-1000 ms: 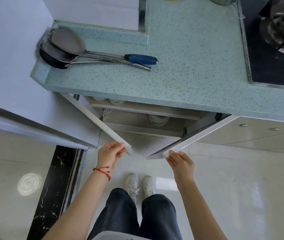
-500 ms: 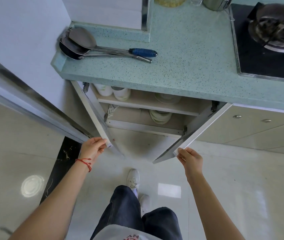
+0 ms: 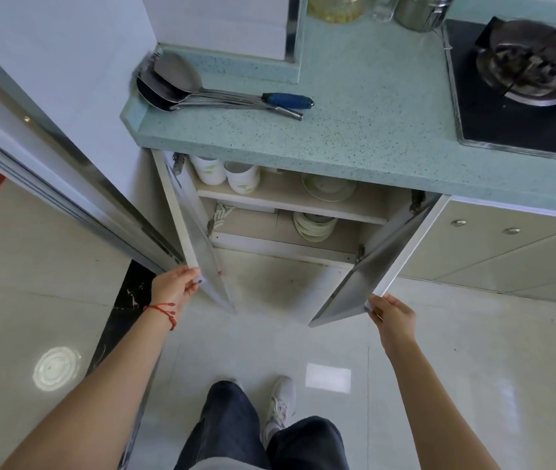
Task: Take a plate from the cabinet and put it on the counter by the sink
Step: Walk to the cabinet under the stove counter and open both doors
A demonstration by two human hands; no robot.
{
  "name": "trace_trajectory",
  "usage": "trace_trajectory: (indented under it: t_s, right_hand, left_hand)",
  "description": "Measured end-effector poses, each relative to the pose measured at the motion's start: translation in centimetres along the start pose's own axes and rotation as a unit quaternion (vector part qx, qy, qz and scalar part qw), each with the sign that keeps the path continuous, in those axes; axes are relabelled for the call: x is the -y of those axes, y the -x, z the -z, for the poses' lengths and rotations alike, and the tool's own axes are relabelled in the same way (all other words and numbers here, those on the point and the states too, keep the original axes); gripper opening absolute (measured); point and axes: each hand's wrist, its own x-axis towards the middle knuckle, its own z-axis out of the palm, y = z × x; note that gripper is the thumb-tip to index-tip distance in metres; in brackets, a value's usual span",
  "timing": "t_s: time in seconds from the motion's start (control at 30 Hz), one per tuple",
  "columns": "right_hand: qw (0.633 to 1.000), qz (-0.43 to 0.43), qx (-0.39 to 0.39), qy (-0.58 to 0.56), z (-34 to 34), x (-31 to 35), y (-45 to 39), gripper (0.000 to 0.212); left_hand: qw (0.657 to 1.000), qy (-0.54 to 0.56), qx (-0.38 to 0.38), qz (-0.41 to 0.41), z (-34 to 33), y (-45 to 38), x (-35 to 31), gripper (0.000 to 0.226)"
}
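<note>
The cabinet under the speckled green counter (image 3: 354,130) stands open. My left hand (image 3: 176,286) grips the lower edge of the left door (image 3: 198,245). My right hand (image 3: 393,317) grips the corner of the right door (image 3: 378,269). A stack of white plates (image 3: 313,227) sits on the lower shelf. One plate or shallow dish (image 3: 329,188) rests on the upper shelf beside two white cups (image 3: 224,173). No sink is in view.
Metal ladles and a blue-handled spatula (image 3: 202,93) lie on the counter's left end. A gas stove (image 3: 524,79) fills the right side, with jars (image 3: 381,8) at the back. A sliding door frame (image 3: 66,184) runs along my left. My feet stand on glossy tile.
Both doors have swung wider apart with my hands on them. I have stepped back, and the shelves with plates and cups have come into view.
</note>
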Motion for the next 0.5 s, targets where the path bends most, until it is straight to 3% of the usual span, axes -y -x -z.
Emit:
trace_trajectory:
  t_s: [0.2,0.37,0.5]
  right_hand:
    - [0.999,-0.003,-0.039,-0.010,1.1,-0.2,0.7,0.002]
    - [0.996,-0.008,-0.077,-0.047,2.6,-0.3,1.3,0.020]
    - [0.990,-0.025,-0.113,-0.083,3.5,-0.2,2.2,0.010]
  left_hand:
    - [1.000,-0.002,-0.002,-0.006,2.3,0.3,-0.3,0.003]
    - [1.000,0.008,-0.027,-0.009,4.0,0.8,-0.6,0.005]
    - [0.998,0.022,-0.062,-0.004,6.0,0.5,-0.7,0.007]
